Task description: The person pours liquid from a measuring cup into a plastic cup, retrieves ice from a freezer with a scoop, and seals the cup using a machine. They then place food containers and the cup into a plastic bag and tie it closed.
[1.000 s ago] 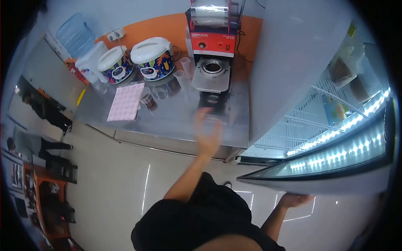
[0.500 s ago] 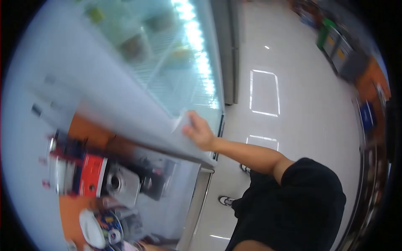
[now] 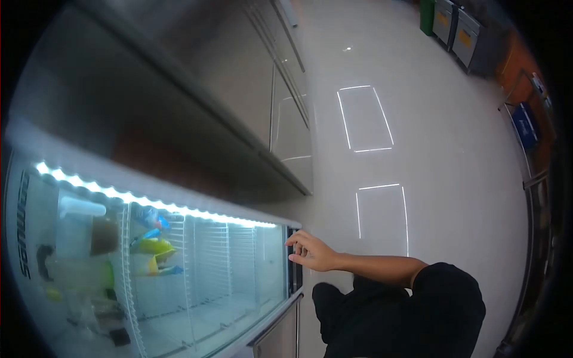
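My right hand reaches out from a black sleeve to the front edge of a glass display fridge. Its fingers are bent and spread from the thumb, and the fingertips overlap the dark vertical handle strip of the door. Nothing shows in its grasp. Behind the glass, a bright light strip runs along the edge, and wire shelves carry a yellow-green packet and a tub with brown contents. My left hand is out of view.
Tall steel cabinets stand beside the fridge. Glossy tiled floor stretches along the other side. Further off are grey bins, a green bin and a blue box on a rack.
My view has swung toward the fridge and steel cabinets, so the cluttered counter has left view. My right hand, earlier near a pale translucent piece by the fridge's white side, is now at the handle strip.
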### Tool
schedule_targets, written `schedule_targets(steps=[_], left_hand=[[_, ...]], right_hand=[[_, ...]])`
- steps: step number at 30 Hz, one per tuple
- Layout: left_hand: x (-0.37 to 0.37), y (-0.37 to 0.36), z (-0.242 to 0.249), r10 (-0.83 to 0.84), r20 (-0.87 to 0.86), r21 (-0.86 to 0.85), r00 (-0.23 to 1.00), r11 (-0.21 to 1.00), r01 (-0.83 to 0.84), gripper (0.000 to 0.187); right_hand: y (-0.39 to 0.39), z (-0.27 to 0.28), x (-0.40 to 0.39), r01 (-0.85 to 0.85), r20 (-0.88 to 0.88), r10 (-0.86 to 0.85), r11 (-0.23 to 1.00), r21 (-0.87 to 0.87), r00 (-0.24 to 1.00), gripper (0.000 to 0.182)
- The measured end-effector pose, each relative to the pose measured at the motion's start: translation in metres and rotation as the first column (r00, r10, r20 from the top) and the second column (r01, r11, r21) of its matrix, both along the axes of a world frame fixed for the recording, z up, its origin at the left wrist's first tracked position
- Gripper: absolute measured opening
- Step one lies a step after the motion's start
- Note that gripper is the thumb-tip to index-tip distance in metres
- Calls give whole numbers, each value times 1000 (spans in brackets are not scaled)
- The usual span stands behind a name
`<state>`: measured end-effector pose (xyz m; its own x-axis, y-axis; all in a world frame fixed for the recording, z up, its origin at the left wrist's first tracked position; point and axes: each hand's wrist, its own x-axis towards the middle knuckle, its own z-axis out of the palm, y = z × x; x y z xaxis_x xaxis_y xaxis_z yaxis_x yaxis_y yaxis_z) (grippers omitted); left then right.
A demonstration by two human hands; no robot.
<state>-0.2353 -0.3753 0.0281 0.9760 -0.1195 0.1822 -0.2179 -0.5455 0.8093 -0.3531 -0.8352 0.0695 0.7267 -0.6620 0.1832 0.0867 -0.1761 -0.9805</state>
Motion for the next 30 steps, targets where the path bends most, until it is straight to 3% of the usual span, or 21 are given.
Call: schedule_targets(steps=[6, 8, 10, 11, 12, 13, 14, 15, 16, 17, 18, 19, 20, 22, 24, 25, 26, 27, 28, 30], left_hand=[[-53, -270, 0, -421, -219, -70, 880, 906, 416, 33], [-52, -374, -9, -566, -222, -36, 794, 818, 573, 31], [-76, -532, 39, -563, -104, 217, 820, 791, 571, 36], [-90, -585, 2, -337, -403, -341, 851, 918, 202, 88], [-86, -657, -9, -359, -393, -371, 847, 904, 212, 88], [-84, -723, -9, -489, -305, -394, 817, 846, 360, 89], [-88, -771, -1, -595, -233, -379, 769, 784, 491, 91], [-90, -829, 3, -594, -237, -375, 769, 786, 491, 91], [-87, -899, 1, -693, -228, -388, 684, 709, 589, 91], [-86, -956, 5, -777, -233, -385, 585, 626, 678, 92], [-89, -1016, 9, -778, -238, -385, 581, 625, 679, 92], [-94, -1083, 13, -832, -213, -419, 512, 551, 722, 92], [-98, -1142, 15, -879, -175, -455, 444, 472, 755, 92], [-106, -1261, 8, -890, -127, -499, 437, 438, 748, 90], [-125, -1348, 10, -886, -132, -511, 444, 445, 735, 89], [-123, -1417, 11, -885, -117, -522, 451, 441, 730, 87], [-122, -1475, 18, -882, -107, -526, 459, 442, 727, 85], [-126, -1522, 23, -858, -139, -570, 495, 478, 668, 84], [-132, -1553, 30, -842, -153, -572, 518, 503, 648, 84], [-137, -1644, 35, -830, -115, -584, 546, 501, 639, 83]], right_hand=[[-246, -97, -22, 47, -142, -49, 999, -19, 989, 28], [-353, -186, -37, -62, -342, -21, 971, -230, 939, 31], [-438, -307, -90, -106, -744, -102, 968, -227, 660, 40], [-473, -339, -135, -41, -902, 55, 998, 41, 428, 47], [-494, -322, -181, 44, -913, -91, 996, -80, 398, 47], [-520, -341, -227, 240, -963, -47, 971, 18, 264, 46], [-549, -340, -272, 201, -967, 93, 969, 143, 238, 45], [-567, -368, -324, 109, -975, 45, 992, 70, 218, 42], [-582, -356, -372, 273, -929, -210, 954, -126, 304, 40], [-602, -318, -413, 196, -921, -196, 971, -136, 335, 38], [-627, -298, -450, 324, -945, -155, 945, -55, 290, 37], [-668, -284, -472, 638, -996, 39, 766, 85, 86, 35], [-700, -268, -495, 733, -996, 16, 676, 76, 89, 32], [-794, -257, -524, 835, -993, -109, 550, -16, 53, 28], [-927, -269, -520, 789, -980, -201, 602, -127, -4, 32], [-1015, -277, -493, 729, -948, -309, 667, -157, 79, 35], [-1111, -288, -458, 610, -967, -237, 782, -131, 95, 38], [-1200, -283, -414, 465, -947, -261, 873, -149, 187, 40], [-1282, -255, -362, 504, -887, -325, 854, -127, 327, 43], [-1452, -219, -256, 373, -709, -417, 899, -229, 569, 43]])
